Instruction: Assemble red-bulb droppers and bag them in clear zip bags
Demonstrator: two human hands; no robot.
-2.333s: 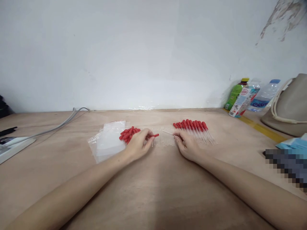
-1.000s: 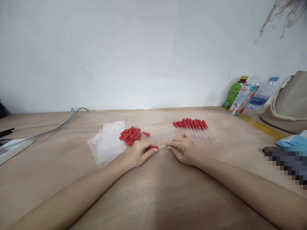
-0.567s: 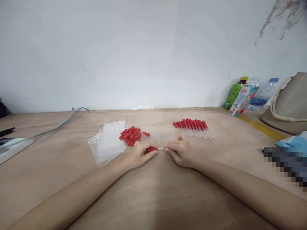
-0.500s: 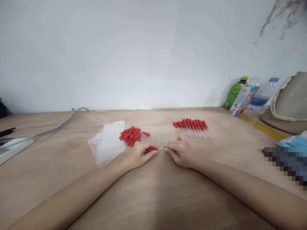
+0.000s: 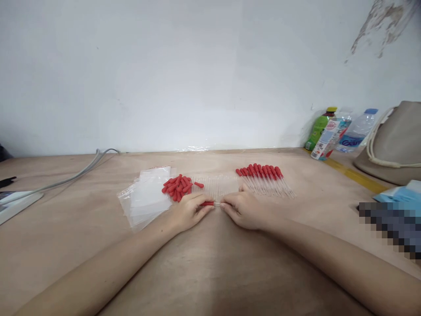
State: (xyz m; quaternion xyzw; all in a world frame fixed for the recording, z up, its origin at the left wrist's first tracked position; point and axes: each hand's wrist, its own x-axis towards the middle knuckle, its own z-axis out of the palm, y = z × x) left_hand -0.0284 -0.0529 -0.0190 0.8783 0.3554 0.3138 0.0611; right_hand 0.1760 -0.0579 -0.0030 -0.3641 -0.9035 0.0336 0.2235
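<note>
My left hand (image 5: 191,212) is closed around a red rubber dropper bulb (image 5: 208,203). A thin clear glass tube (image 5: 217,204) runs out of the bulb's open end, and my right hand (image 5: 241,208) pinches it between thumb and fingers. Just beyond my hands lies a row of bare clear tubes (image 5: 215,185). Left of that row is a heap of loose red bulbs (image 5: 177,188), with one single bulb (image 5: 199,184) apart from it. Several droppers with red bulbs fitted (image 5: 263,171) lie side by side behind my right hand.
Clear zip bags (image 5: 149,193) lie in a stack on the left of the wooden table (image 5: 184,272). A grey cable (image 5: 82,170) crosses the far left. Bottles (image 5: 329,131), a beige bag (image 5: 391,140) and a blue packet (image 5: 401,195) stand or lie at the right.
The visible tube between my hands is slightly shorter, with my right hand a little closer to the left. The whole view has shifted slightly.
</note>
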